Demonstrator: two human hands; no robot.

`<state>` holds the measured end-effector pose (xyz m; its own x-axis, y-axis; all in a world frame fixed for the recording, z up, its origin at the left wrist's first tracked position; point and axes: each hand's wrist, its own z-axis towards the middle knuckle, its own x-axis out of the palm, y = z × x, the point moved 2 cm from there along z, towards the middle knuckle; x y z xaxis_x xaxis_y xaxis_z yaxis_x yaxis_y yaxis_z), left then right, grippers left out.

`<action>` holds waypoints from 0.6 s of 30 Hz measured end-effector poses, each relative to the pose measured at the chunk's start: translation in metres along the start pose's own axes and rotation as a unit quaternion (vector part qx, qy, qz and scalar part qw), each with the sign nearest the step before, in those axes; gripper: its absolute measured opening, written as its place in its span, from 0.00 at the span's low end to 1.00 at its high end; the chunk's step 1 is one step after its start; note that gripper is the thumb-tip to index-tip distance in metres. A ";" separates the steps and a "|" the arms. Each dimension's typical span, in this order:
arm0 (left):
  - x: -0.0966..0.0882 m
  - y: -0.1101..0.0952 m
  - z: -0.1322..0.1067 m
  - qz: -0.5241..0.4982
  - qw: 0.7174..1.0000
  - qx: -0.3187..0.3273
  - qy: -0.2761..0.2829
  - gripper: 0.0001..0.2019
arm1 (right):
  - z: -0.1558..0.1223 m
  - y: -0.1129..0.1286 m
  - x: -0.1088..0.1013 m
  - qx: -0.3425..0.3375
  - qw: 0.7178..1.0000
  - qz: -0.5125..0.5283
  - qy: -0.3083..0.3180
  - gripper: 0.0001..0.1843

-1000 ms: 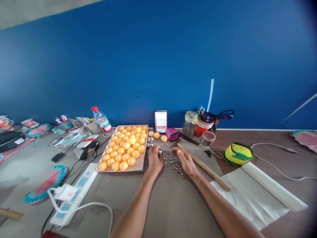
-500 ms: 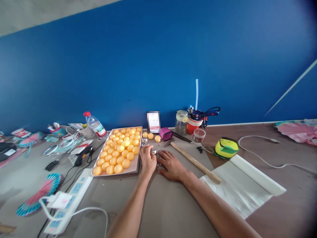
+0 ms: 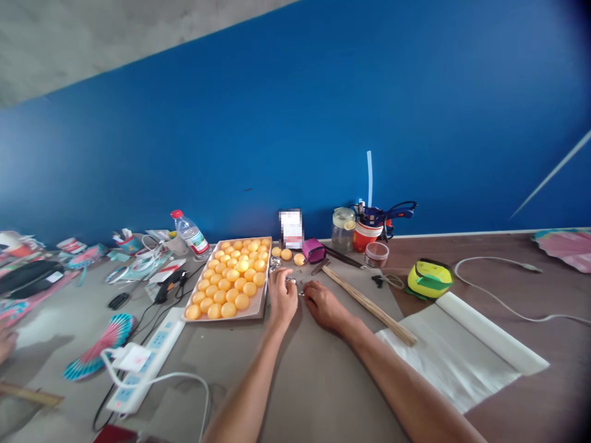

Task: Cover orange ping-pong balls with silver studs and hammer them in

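Note:
My left hand [image 3: 283, 299] is closed beside the right edge of a tray [image 3: 252, 311] of orange balls [image 3: 241, 301]. Its fingers curl by a small shiny silver piece [image 3: 290, 280], and what they hold is partly hidden. My right hand [image 3: 325, 306] rests low on the table just to the right, fingers bunched with the tips together near a tiny shiny bit [image 3: 301, 293]. Whatever lies in that pinch is too small to name. More crumpled-looking silver pieces [image 3: 275, 263] lie beyond my left fingers. A hammer [image 3: 369, 303] with a wooden handle lies right of my right hand.
Loose orange balls [image 3: 286, 253] and a purple pouch [image 3: 313, 250] sit behind my hands. A glass jar [image 3: 343, 229], a red cup of tools [image 3: 366, 237] and a bottle [image 3: 191, 235] stand along the wall. A power strip [image 3: 148, 360] lies left; another person's hand [image 3: 5, 341] shows at the left edge.
My right hand's fingers, earlier spread flat, have drawn together into a pinch. My left hand stays near the silver pieces. The view has shifted left, bringing another person's hand in.

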<state>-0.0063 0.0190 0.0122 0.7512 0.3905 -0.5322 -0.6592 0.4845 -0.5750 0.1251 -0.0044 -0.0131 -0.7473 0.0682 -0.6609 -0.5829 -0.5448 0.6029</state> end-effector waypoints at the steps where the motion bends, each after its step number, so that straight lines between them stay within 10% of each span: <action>1: 0.000 -0.002 0.000 -0.001 1.000 -0.001 0.005 0.13 | 0.000 -0.001 0.001 -0.002 1.000 0.009 -0.004 0.09; 11: -0.015 -0.021 0.029 0.034 0.995 0.036 0.081 0.11 | -0.003 -0.012 0.008 -0.017 0.999 0.045 -0.011 0.10; 18: -0.054 0.018 0.063 0.194 0.951 -0.026 0.240 0.14 | -0.004 -0.011 0.006 -0.009 0.999 0.035 0.001 0.09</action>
<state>-0.0570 0.0561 0.0699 0.3567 0.1245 -0.9259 -0.8940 0.3330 -0.2997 0.1280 -0.0011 -0.0258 -0.7861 0.0281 -0.6174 -0.5226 -0.5636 0.6397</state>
